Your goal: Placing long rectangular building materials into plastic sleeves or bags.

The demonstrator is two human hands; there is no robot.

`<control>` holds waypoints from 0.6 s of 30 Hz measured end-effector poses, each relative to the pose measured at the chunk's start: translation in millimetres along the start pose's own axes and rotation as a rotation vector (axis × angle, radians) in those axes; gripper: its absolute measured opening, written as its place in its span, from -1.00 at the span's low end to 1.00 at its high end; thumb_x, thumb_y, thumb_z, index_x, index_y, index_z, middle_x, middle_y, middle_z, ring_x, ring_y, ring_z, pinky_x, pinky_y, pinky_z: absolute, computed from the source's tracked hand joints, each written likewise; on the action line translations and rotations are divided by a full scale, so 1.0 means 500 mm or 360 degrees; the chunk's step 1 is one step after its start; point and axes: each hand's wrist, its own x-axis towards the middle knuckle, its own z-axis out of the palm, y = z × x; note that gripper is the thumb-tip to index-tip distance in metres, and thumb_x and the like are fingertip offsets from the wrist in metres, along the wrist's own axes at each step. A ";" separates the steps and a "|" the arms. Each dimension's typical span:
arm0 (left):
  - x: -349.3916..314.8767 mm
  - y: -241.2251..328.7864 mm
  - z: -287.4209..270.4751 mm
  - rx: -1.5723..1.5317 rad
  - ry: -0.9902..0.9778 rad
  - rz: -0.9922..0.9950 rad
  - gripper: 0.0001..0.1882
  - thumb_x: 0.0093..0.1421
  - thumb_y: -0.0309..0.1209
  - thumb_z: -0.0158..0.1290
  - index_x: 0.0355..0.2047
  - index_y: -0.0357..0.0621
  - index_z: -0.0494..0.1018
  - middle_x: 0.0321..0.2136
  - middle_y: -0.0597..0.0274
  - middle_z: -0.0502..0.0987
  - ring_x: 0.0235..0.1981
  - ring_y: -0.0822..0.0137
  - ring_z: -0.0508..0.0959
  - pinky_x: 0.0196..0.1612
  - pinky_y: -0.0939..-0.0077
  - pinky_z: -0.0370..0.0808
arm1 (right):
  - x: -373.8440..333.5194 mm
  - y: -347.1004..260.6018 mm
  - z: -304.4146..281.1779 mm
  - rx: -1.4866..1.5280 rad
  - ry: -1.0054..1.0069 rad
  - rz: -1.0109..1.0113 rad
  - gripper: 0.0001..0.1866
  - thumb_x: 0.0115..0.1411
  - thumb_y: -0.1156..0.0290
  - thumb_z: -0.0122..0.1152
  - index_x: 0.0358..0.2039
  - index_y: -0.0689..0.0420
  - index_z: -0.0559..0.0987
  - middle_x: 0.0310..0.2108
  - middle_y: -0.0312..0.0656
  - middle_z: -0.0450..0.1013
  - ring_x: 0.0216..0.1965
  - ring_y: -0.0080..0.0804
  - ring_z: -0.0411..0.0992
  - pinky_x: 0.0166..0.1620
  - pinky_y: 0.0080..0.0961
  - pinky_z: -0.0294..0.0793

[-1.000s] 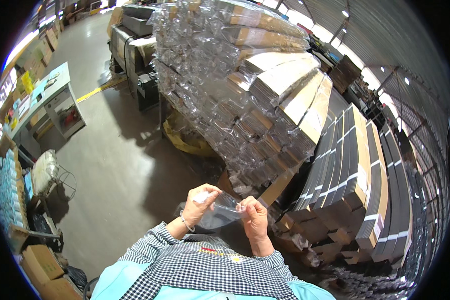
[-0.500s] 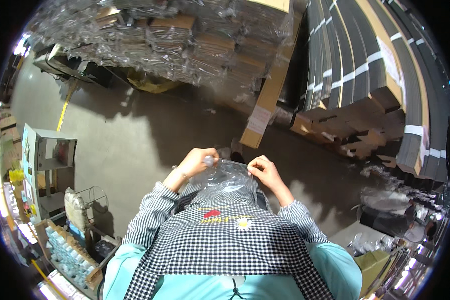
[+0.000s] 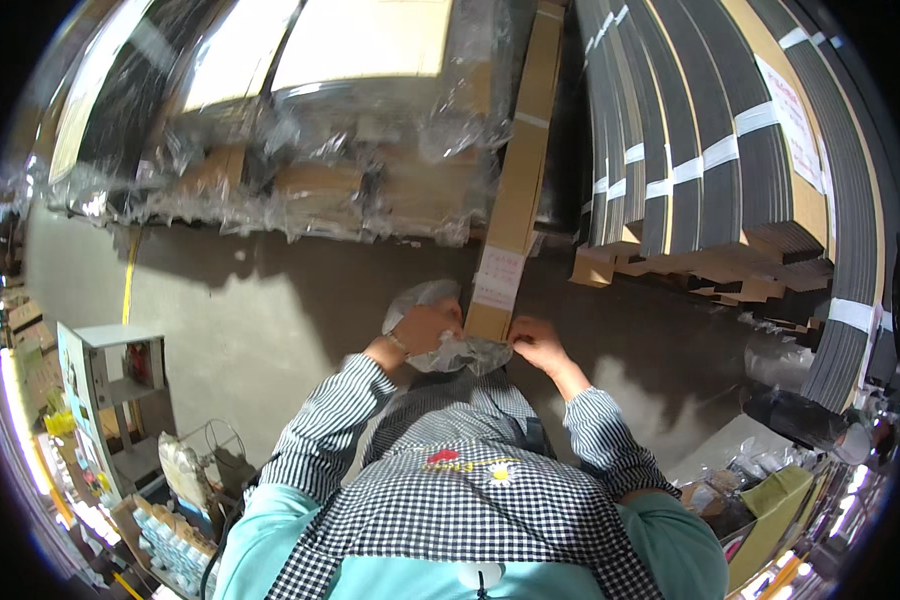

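Note:
In front of my apron, a clear plastic bag [image 3: 412, 299] is stretched between my two hands. My left hand [image 3: 427, 326] is closed on its left side, with film bunched around the fingers. At the opposite side, my right hand [image 3: 538, 344] pinches the bag's edge, beside the near end of a long, narrow brown cardboard piece [image 3: 523, 165]. That end, which bears a white paper label [image 3: 499, 277], reaches down between my hands and meets the bag's mouth. Whether it sits inside the film or just over it, I cannot make out.
Film-wrapped cardboard stacks [image 3: 310, 185] stand ahead. To the right are tall bundles of dark board [image 3: 690, 150] with white straps. A grey shelf unit [image 3: 130, 390] and a box of small pale items [image 3: 170, 535] stand left. A green box [image 3: 775, 500] lies lower right.
I have come closer to the stacks and the cardboard piece. Its labelled end, ahead of my hands before, is now between them at the bag. Both hands still hold the film.

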 end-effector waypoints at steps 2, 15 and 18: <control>0.007 0.024 -0.052 -0.0479 0.0090 0.0063 -0.85 0.04 -0.55 0.13 -0.35 -0.13 0.60 -0.31 0.12 0.53 -0.19 0.11 0.58 -0.11 0.33 0.52 | 0.010 -0.019 -0.013 0.0873 0.0199 0.0220 -0.93 -0.02 0.50 0.12 -0.49 0.21 0.52 -0.48 -0.25 0.46 -0.39 -0.44 0.43 -0.29 -0.52 0.39; 0.181 -0.146 0.100 0.0011 -0.0106 -0.0725 -0.69 0.02 -0.40 0.17 -0.17 -0.06 0.54 -0.19 0.03 0.59 -0.21 0.00 0.59 -0.08 0.21 0.50 | 0.149 0.022 0.025 0.0385 0.1177 0.0707 -0.77 0.17 0.44 0.15 -0.16 0.20 0.58 -0.25 0.11 0.56 -0.19 0.02 0.55 -0.11 -0.23 0.50; 0.181 -0.240 0.155 -0.0264 0.0771 -0.0355 -0.64 0.06 -0.40 0.14 -0.08 -0.03 0.47 -0.16 0.04 0.57 -0.17 -0.02 0.58 -0.06 0.16 0.50 | 0.188 -0.005 0.011 0.0242 0.1069 0.0996 -0.69 0.30 0.27 0.03 -0.06 0.17 0.52 -0.25 0.12 0.55 -0.19 0.16 0.52 -0.11 -0.09 0.48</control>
